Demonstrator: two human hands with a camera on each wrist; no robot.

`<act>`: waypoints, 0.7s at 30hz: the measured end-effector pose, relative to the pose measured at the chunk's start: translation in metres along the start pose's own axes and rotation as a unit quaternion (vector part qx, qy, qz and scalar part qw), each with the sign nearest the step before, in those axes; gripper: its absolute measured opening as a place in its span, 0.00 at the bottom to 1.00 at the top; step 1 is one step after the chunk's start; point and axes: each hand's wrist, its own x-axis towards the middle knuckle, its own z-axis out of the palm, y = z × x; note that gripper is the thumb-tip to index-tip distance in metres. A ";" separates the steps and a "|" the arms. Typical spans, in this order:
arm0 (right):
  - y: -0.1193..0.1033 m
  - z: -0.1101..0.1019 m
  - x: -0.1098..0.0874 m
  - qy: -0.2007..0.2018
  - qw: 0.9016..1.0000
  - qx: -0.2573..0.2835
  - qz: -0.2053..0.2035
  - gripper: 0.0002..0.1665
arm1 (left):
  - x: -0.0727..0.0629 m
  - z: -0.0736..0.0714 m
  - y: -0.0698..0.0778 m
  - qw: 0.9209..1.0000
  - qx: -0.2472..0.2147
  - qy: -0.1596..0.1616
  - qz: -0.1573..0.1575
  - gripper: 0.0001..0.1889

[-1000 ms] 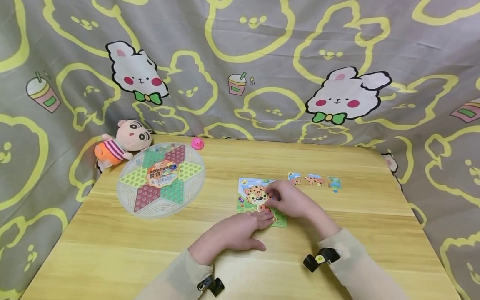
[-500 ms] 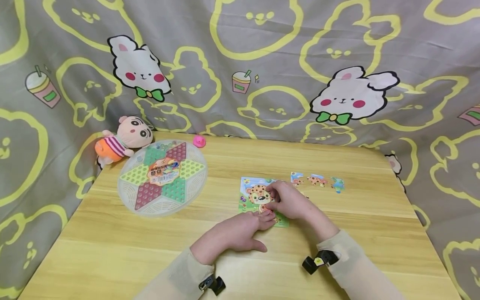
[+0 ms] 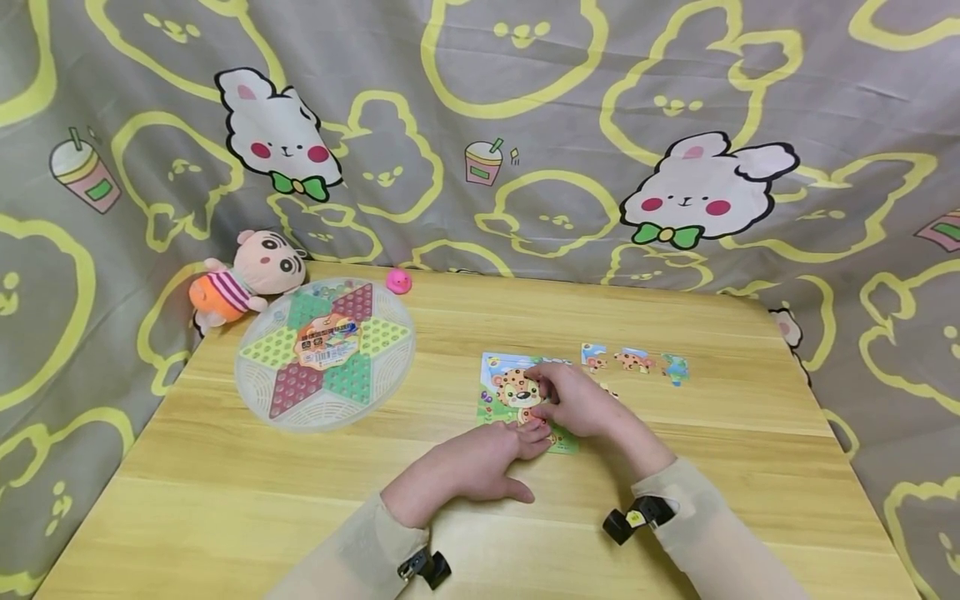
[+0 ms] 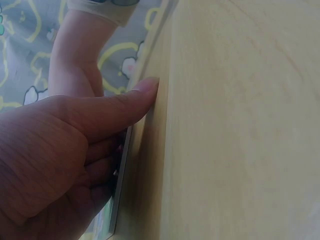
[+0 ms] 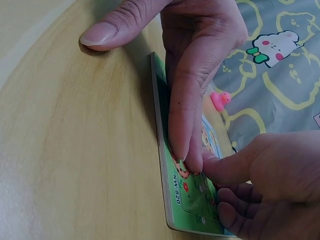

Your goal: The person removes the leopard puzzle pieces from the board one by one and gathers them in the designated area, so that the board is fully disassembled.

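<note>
A jigsaw puzzle board with a spotted leopard cub picture lies on the table. My left hand rests flat on its near edge, fingertips pressing the picture and thumb out over the wood. On the board's right part is my right hand, thumb and fingers bent. In the right wrist view the right thumb touches beside the left fingertips, and the other right fingers curl at the board's edge. Whether a piece lies between them is hidden. Beyond the right hand lie loose puzzle pieces, one partly covered by that hand.
A round Chinese checkers board with marbles under its cover lies to the left. Behind it leans a plush doll in orange shorts. A small pink toy duck stands near the back edge, before a patterned curtain.
The head view has shifted slightly. My right fingers have edged a little left over the board, uncovering a bit of a piece behind that hand. My left hand stays put.
</note>
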 end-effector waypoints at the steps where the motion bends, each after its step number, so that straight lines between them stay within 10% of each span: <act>1: 0.000 0.000 0.000 0.000 1.000 0.001 0.000 0.31 | 0.000 0.000 0.000 1.000 -0.001 0.000 0.000 0.40; 21: 0.004 0.006 -0.003 0.037 0.999 0.006 0.004 0.29 | 0.000 0.000 0.001 1.000 -0.003 0.005 0.001 0.41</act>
